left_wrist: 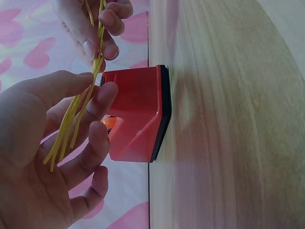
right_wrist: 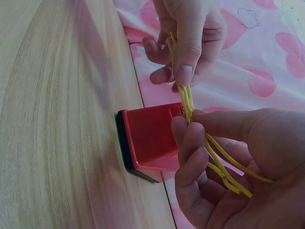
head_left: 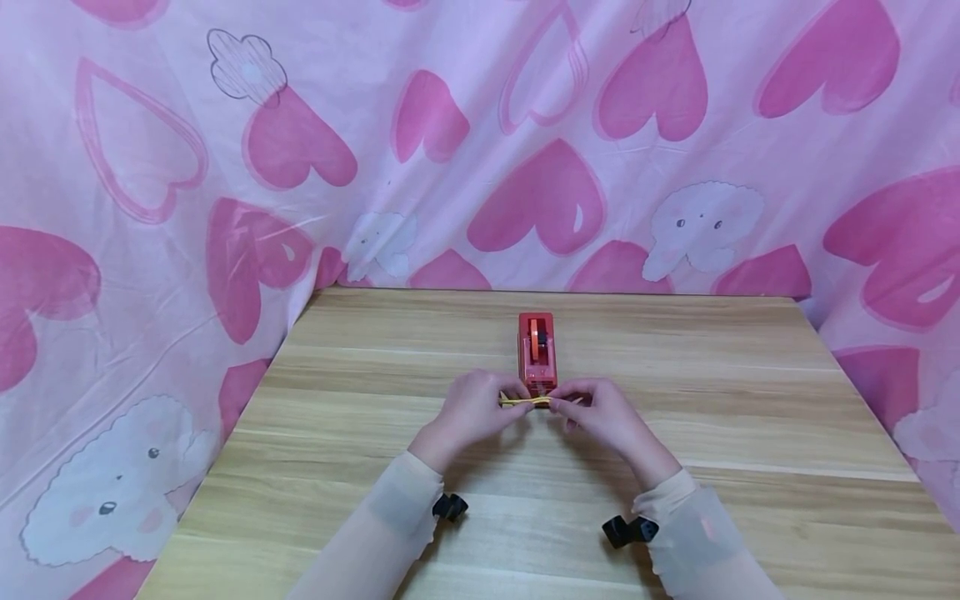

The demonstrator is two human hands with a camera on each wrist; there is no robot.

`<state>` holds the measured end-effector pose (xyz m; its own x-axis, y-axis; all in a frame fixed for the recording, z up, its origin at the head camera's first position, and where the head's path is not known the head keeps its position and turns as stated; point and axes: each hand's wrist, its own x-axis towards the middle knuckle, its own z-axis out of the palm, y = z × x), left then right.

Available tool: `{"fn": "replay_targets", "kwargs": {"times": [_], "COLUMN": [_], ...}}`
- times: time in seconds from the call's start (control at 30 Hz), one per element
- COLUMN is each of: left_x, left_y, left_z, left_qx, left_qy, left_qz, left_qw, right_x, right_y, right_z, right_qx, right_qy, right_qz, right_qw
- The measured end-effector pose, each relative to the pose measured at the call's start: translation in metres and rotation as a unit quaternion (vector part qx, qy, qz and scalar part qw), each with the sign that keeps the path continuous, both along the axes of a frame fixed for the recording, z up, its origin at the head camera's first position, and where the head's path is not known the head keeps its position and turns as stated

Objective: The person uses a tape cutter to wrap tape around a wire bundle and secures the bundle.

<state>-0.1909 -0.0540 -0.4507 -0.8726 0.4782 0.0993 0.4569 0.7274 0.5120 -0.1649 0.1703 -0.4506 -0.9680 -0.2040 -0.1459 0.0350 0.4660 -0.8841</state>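
Note:
A bundle of thin yellow strands [left_wrist: 71, 119] is stretched between the two hands, just in front of a red tape dispenser [head_left: 547, 371]. My left hand [head_left: 476, 408] pinches one part of the bundle between thumb and forefinger, the loose ends lying across its palm. Close beside it, my right hand [head_left: 603, 412] pinches the other part with thumb and fingertips. Several strand ends [right_wrist: 224, 171] splay out over the right palm in the right wrist view. The dispenser stands upright on a black base [left_wrist: 165, 109] and holds an orange ring [head_left: 534, 340]. Whether the strands touch the dispenser's front is hidden.
The wooden table [head_left: 360, 367] runs beneath both forearms. Behind it and along its sides hangs a pink cloth [head_left: 337, 125] with hearts and white animal figures. Black wrist devices [head_left: 450, 507] are worn on both wrists, over pale sleeves [head_left: 375, 533].

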Motion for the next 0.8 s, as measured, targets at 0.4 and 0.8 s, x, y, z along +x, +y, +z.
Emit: {"fn": "replay_targets", "kwargs": {"times": [0.4, 0.8], "left_x": [-0.0025, -0.0060], "left_y": [-0.0003, -0.0010], "left_z": [-0.0052, -0.0078], "left_qx": [0.104, 0.149], "left_qy": [-0.065, -0.132], "left_qz": [0.021, 0.018], "left_qw": [0.9923, 0.9798], "right_x": [0.0004, 0.0012], "right_y": [-0.0014, 0.0013], "right_z": [-0.0004, 0.0011], "right_qx": [0.020, 0.035], "right_qy": [0.010, 0.051], "right_qz": [-0.020, -0.003], "right_qw": [0.9995, 0.9981]}}
